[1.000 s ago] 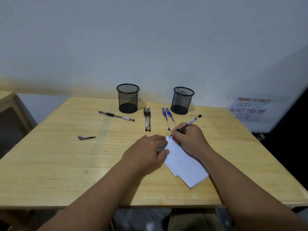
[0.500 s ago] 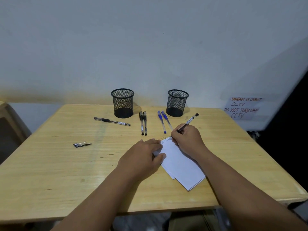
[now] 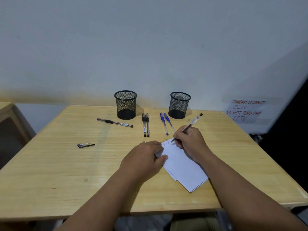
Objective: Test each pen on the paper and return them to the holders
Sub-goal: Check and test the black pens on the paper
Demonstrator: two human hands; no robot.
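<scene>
Right hand [image 3: 191,141] writing with a pen [image 3: 189,126], left hand [image 3: 143,158] pinning the paper [image 3: 181,167].

The right fingers are curled tight round the pen, tip down on the paper's far corner beside some scribbles, barrel tilted up and away. The left hand lies flat with relaxed fingers pressing the paper's left edge, grasping nothing. Just beyond the grip lie two blue pens [image 3: 165,123], one partly behind the knuckles; further left two black pens [image 3: 145,125], then another pen [image 3: 115,122]. Two mesh holders [image 3: 125,105] [image 3: 180,105] stand behind them. A cap [image 3: 85,145] lies well left on the table [image 3: 50,164].
</scene>
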